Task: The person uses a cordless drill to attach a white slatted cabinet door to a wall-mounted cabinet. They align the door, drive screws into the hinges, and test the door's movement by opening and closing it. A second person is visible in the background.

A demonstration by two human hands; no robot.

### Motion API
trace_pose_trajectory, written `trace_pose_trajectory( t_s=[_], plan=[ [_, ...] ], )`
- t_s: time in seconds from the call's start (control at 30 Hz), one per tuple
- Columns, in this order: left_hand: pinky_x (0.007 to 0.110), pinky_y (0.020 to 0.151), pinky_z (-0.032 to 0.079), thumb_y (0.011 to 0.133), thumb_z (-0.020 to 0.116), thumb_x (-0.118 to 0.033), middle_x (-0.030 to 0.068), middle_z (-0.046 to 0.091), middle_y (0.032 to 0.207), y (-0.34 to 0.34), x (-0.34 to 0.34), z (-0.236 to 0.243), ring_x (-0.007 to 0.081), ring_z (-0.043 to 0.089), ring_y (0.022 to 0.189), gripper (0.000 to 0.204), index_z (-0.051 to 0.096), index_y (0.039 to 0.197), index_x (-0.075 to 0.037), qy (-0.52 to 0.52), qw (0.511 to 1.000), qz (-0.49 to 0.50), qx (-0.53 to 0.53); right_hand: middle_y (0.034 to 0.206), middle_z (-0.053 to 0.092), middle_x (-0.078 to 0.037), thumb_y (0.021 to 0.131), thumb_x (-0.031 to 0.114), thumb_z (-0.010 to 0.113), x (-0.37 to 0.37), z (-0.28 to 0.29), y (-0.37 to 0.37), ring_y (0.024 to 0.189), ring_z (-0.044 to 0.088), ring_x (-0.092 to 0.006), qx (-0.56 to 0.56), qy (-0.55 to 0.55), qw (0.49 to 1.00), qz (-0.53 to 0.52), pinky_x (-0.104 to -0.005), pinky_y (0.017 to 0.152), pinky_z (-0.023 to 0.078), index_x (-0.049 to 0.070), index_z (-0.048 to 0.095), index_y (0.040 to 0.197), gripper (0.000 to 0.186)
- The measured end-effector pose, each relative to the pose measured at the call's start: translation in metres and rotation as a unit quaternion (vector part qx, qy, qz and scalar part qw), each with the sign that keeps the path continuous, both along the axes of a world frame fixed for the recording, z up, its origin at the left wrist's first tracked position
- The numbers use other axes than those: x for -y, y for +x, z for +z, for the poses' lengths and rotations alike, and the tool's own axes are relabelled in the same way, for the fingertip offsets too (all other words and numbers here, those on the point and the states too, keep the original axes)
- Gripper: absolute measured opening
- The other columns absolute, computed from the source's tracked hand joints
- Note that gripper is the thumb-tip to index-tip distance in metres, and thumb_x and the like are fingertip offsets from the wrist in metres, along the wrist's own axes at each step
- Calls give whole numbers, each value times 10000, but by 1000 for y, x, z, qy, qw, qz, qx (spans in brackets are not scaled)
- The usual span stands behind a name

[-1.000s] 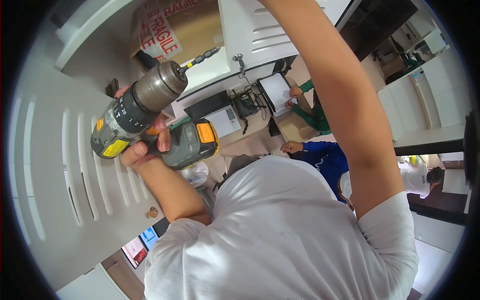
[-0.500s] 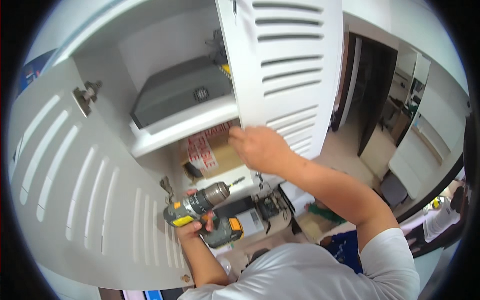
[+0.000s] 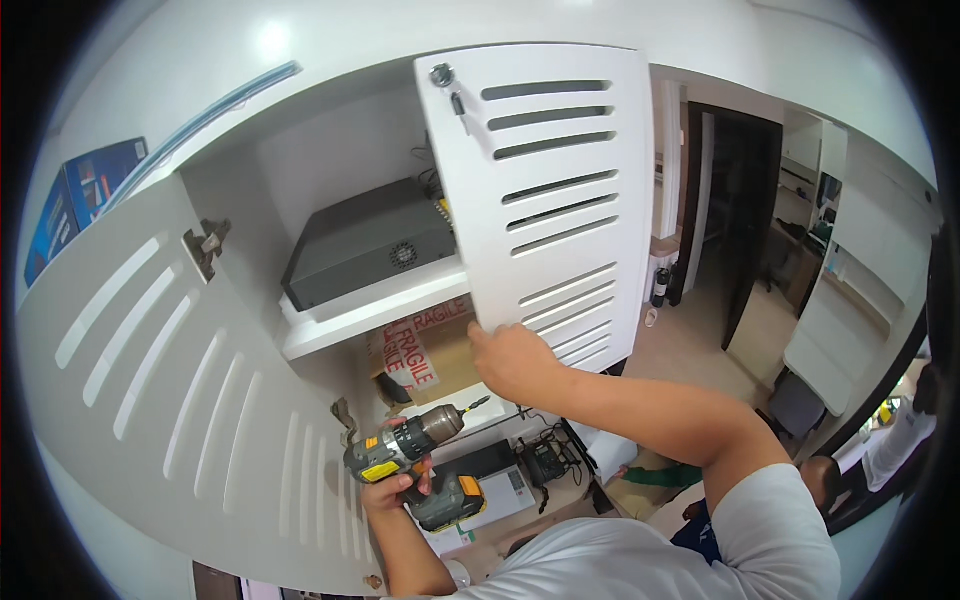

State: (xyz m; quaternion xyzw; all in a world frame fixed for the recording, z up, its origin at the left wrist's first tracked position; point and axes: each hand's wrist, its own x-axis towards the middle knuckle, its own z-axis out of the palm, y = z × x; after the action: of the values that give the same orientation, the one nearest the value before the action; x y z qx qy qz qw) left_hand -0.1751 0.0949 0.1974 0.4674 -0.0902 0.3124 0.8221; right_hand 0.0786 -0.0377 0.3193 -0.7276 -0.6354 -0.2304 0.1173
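My left hand (image 3: 392, 492) is wrapped round the handle of a cordless drill (image 3: 400, 448), grey and black with yellow and orange parts. Its long bit points up and right in front of the cabinet. With curled fingers, my right hand (image 3: 515, 362) grips the free edge of the white slotted cabinet door (image 3: 560, 250), low down; its fingertips are partly hidden. A lock with a key (image 3: 442, 76) sits at that door's upper corner. The other slotted door (image 3: 190, 400) stands swung out on the left, beside the drill.
Inside the cabinet, a dark grey electronic unit (image 3: 370, 245) rests on the white shelf (image 3: 380, 318). Below is a cardboard box (image 3: 450, 365) with red-and-white tape. Cables and a black device (image 3: 545, 460) lie lower down. Another person's green sleeve (image 3: 660, 478) shows at lower right.
The view has tilted up, so the cabinet and both hands appear lower. My right hand is still at the door's edge, and the drill remains in my left hand.
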Motion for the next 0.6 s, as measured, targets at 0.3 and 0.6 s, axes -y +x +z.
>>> trace_pose_trajectory(
  t_s=[0.3, 0.6],
  plan=[
    [394, 521, 564, 688, 783, -23, 282, 626, 957, -4, 5, -1, 318, 647, 584, 925, 343, 1501, -75, -11, 1000, -10, -12, 897, 676, -167, 826, 91, 627, 21, 4, -3, 645, 706, -299, 41, -12, 998, 41, -443, 577, 566, -38, 696, 847, 148],
    [405, 475, 560, 695, 761, -34, 270, 621, 980, -7, 3, -11, 305, 632, 559, 950, 299, 1523, -101, -26, 999, -3, -26, 1059, 647, -161, 822, 112, 631, 20, 2, 6, 666, 700, -283, 81, -32, 995, 38, -423, 593, 564, -11, 706, 887, 158]
  ],
)
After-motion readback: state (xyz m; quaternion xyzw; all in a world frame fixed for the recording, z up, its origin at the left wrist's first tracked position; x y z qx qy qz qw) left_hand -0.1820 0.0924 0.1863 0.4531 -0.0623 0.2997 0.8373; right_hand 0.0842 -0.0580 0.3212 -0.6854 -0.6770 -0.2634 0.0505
